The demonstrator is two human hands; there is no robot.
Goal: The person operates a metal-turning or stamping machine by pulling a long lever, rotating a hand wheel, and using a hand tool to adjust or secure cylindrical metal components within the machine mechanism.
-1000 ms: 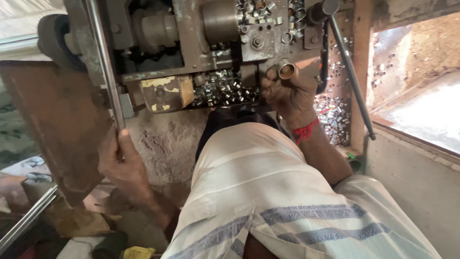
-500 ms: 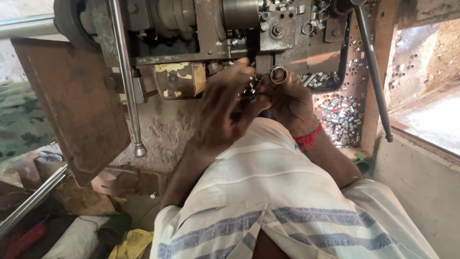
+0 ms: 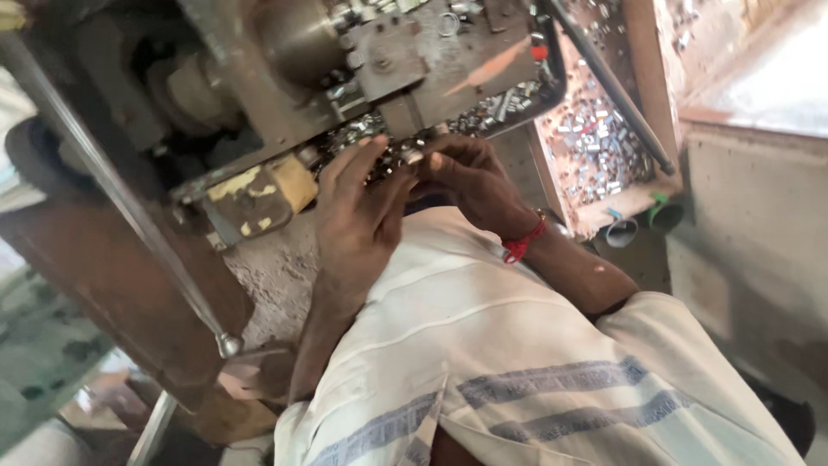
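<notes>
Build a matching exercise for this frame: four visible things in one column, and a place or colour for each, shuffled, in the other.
Things:
1. wrist band
2. lever rod
3. tray of metal parts
4. left hand

Descriptions:
A. long, ending in a round knob at lower left
B. red, on the right arm
C. right of the machine, by the bright opening
D. fingers raised to small shiny parts at the machine, beside the right hand

Pairs: 1-B, 2-A, 3-C, 4-D
</notes>
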